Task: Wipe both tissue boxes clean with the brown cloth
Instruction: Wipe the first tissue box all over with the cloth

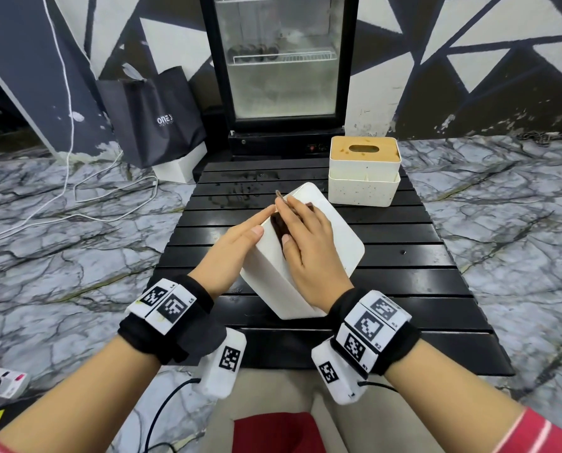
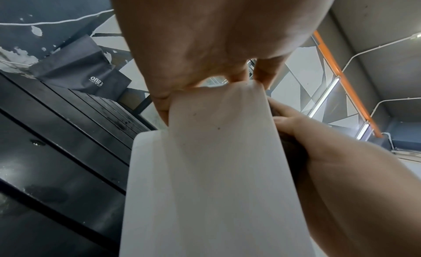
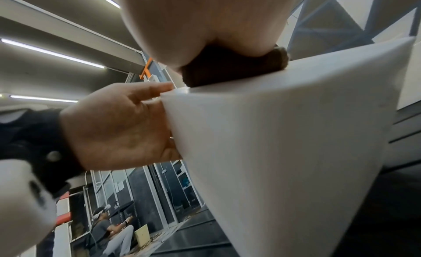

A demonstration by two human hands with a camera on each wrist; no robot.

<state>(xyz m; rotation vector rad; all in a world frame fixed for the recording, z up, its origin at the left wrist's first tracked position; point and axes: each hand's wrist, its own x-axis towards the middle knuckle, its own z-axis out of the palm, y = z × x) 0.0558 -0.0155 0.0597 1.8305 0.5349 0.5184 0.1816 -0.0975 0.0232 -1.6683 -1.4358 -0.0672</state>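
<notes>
**White tissue box held tilted while cloth was pressed on its upper face**

The white tissue box (image 1: pixel 322 243) stood tilted on one lower edge at the middle of the black slatted table (image 1: pixel 404 289), its broad plain face turned up and to the right; the left hand (image 1: pixel 230 253) lay flat against the box's left side, fingers straight and together, fingertips at the top edge; the right hand (image 1: pixel 309 243) lay palm down on the upper face, fingers extended and close together, pressing the brown cloth (image 1: pixel 281 223) beneath them; only a dark strip of cloth showed under the palm and at the fingertips. In the right wrist view the brown cloth (image 3: pixel 232 68) sat bunched between the palm and the box's top edge.

The second tissue box (image 1: pixel 364 171), white with a tan slotted lid, stood upright at the far right of the table, apart from the first box; wet marks (image 1: pixel 240 191) lay on the far slats.

A glass-door fridge (image 1: pixel 283 60) stood beyond the table; a black paper bag (image 1: pixel 155 119) stood on the floor at far left.
</notes>
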